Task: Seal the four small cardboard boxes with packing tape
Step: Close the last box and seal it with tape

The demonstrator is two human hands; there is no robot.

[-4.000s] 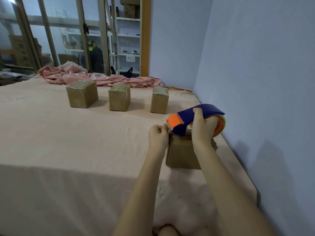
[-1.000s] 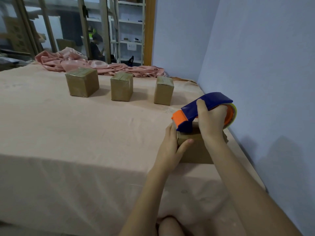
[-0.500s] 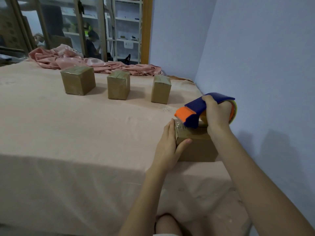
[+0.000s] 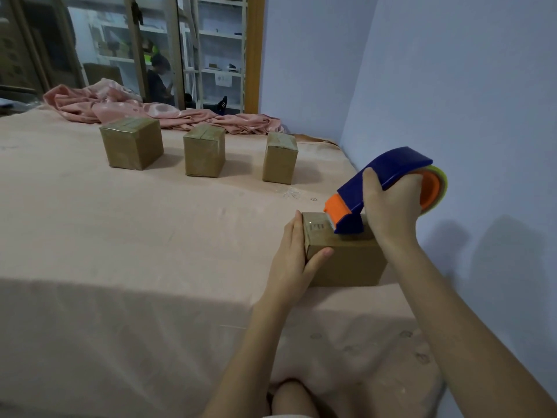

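A small cardboard box (image 4: 346, 262) stands near the right edge of the pink-covered table (image 4: 120, 236). My left hand (image 4: 294, 260) lies flat against its left side, the thumb on its front face. My right hand (image 4: 390, 211) grips a blue and orange tape dispenser (image 4: 388, 176), whose orange nose rests on the box top. Three more boxes stand in a row farther back: the left box (image 4: 132, 143), the middle box (image 4: 205, 155) and the right box (image 4: 280, 158), each with shiny tape on top.
A crumpled pink cloth (image 4: 144, 111) lies along the table's far edge. A lilac wall (image 4: 467, 101) runs close along the right side. Behind the glass partition (image 4: 120, 49) are shelves and a seated person. The table's front edge drops off below my arms.
Since four seconds ago my left hand moved from the box top to flat against its left side. The dispenser has slid rightwards along the box top over the last second.
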